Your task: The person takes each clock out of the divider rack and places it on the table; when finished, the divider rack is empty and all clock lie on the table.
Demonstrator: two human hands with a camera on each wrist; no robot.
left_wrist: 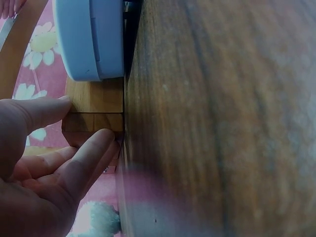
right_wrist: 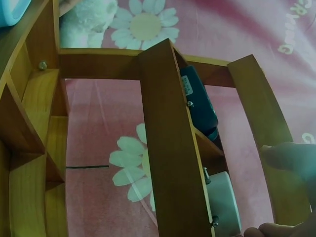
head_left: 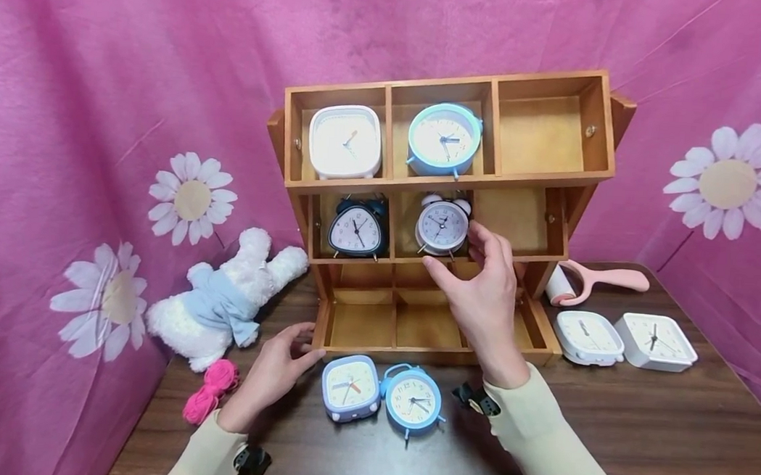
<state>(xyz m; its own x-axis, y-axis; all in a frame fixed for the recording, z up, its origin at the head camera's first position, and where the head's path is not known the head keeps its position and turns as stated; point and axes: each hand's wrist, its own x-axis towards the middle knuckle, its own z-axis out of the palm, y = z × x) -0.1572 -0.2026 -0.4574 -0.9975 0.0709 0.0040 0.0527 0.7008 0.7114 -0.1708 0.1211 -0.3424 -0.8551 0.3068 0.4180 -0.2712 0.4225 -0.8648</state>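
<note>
My right hand (head_left: 489, 302) reaches to the middle tier of a wooden rack (head_left: 449, 185). Its fingers are at the right side of a white twin-bell alarm clock (head_left: 443, 227), with the thumb spread below and in front. In the right wrist view the clock's side (right_wrist: 224, 202) shows near the fingertips. My left hand (head_left: 274, 365) holds the rack's lower left corner (left_wrist: 94, 121) between thumb and fingers. Left of the white clock sits a dark triangular alarm clock (head_left: 358, 229). Above are a white square clock (head_left: 345, 142) and a blue round clock (head_left: 444, 140).
In front of the rack stand a lilac clock (head_left: 351, 388) and a blue alarm clock (head_left: 412, 401). Two white clocks (head_left: 589, 337) and a pink lint roller (head_left: 603, 279) lie at right. A plush toy (head_left: 220, 297) and pink yarn (head_left: 212, 391) are at left.
</note>
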